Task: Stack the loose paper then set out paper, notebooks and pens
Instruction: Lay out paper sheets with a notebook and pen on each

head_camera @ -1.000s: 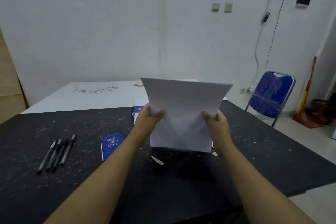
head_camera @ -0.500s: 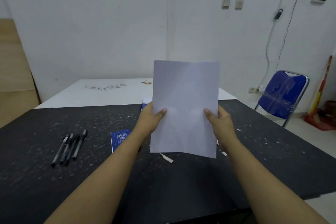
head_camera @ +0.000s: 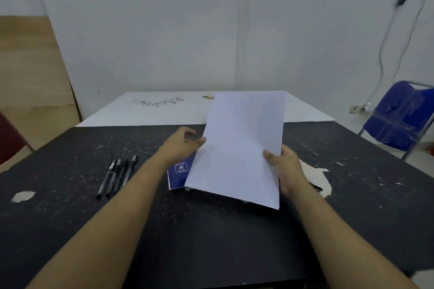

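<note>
I hold a stack of white paper (head_camera: 239, 148) above the middle of the black table (head_camera: 211, 241), tilted with its top edge away from me. My right hand (head_camera: 285, 169) grips its right edge, thumb on top and fingers underneath. My left hand (head_camera: 182, 144) is at the stack's left edge with relaxed fingers, only the thumb tip touching the paper. A blue notebook (head_camera: 179, 175) lies on the table, partly hidden under the paper. Several black pens (head_camera: 117, 176) lie side by side to the left.
A white board (head_camera: 150, 112) lies flat beyond the table's far edge. A blue folding chair (head_camera: 399, 119) stands at the right. Pale chipped patches (head_camera: 314, 178) mark the tabletop. A wooden panel (head_camera: 30, 77) leans at the left wall.
The paper has gone from upright to tilted away and lower over the notebook. My left hand has loosened from a grip to a thumb touch; my right hand still holds it.
</note>
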